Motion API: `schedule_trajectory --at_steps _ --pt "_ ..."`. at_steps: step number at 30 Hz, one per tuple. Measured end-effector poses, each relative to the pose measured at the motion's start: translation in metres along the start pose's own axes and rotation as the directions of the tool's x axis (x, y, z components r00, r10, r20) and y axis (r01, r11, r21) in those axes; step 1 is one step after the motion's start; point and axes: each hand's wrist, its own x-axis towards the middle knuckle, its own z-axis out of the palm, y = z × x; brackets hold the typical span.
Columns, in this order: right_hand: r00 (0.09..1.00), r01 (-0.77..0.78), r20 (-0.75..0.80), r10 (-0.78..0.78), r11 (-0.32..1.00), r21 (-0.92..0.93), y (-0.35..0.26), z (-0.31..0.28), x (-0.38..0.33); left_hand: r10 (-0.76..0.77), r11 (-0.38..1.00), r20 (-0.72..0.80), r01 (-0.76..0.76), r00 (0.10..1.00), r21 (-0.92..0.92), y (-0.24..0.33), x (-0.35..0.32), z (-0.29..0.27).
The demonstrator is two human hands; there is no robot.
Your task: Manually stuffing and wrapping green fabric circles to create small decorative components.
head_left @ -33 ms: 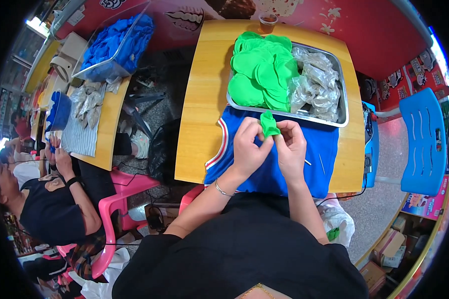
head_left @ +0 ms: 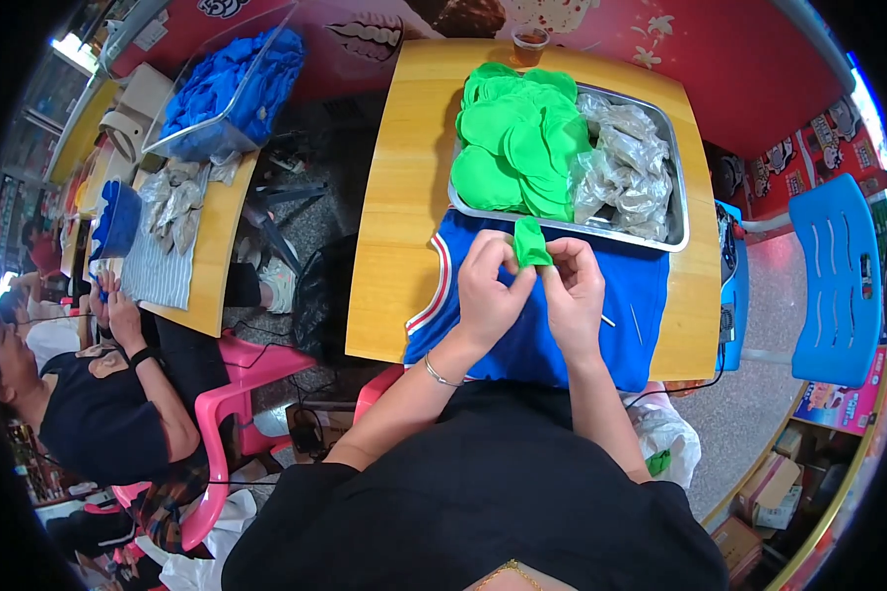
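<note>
Between my fingertips is a folded piece of green fabric [head_left: 530, 243], held over a blue cloth garment [head_left: 522, 340] with a red-and-white striped edge. My left hand [head_left: 491, 286] pinches its lower left side with thumb and fingers. On the opposite side, my right hand [head_left: 575, 291] closes on it the same way. Just beyond my hands stands a metal tray [head_left: 678, 231]. A heap of flat green fabric rounds [head_left: 522, 138] fills its left part. Crumpled clear plastic bags [head_left: 626, 167] with greyish contents lie on its right. A thin needle-like tool [head_left: 636, 323] rests on the garment.
A cup of brown drink [head_left: 529, 44] stands at the wooden table's [head_left: 389, 227] far edge. To the left, a co-worker [head_left: 99, 414] sits on a pink chair [head_left: 251, 379] at another table, below a clear bin [head_left: 217, 118] of blue fabric. A blue chair [head_left: 838, 281] is at right.
The green fabric between my fingers has shifted slightly and looks flatter and smoother at its top. My hands have barely moved.
</note>
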Motion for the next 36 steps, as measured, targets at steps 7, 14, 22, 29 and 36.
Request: schedule_trajectory --at_steps 7,14,22,29,36 --pt "0.988 0.007 0.155 0.001 0.999 -0.049 -0.007 -0.005 0.002 -0.104 0.985 -0.027 0.099 0.994 -0.142 0.003 -0.007 -0.004" --pt "0.995 0.041 0.086 -0.048 0.996 0.082 -0.011 -0.005 0.000 -0.012 0.995 -0.004 0.012 1.000 -0.102 0.010 -0.001 -0.002" --pt "0.989 0.140 -0.006 -0.148 0.946 -0.293 0.002 -0.011 0.007 -0.296 0.815 0.330 0.418 0.896 -0.402 0.003 -0.019 0.005" --pt "0.986 -0.064 0.141 0.090 0.982 -0.177 -0.001 -0.023 0.000 -0.337 0.625 0.604 0.651 0.722 -0.430 -0.006 -0.011 -0.012" --pt "0.756 -0.442 0.610 0.237 0.872 0.209 -0.013 -0.046 0.007 -0.187 0.529 0.616 0.606 0.766 -0.594 -0.009 -0.011 -0.023"
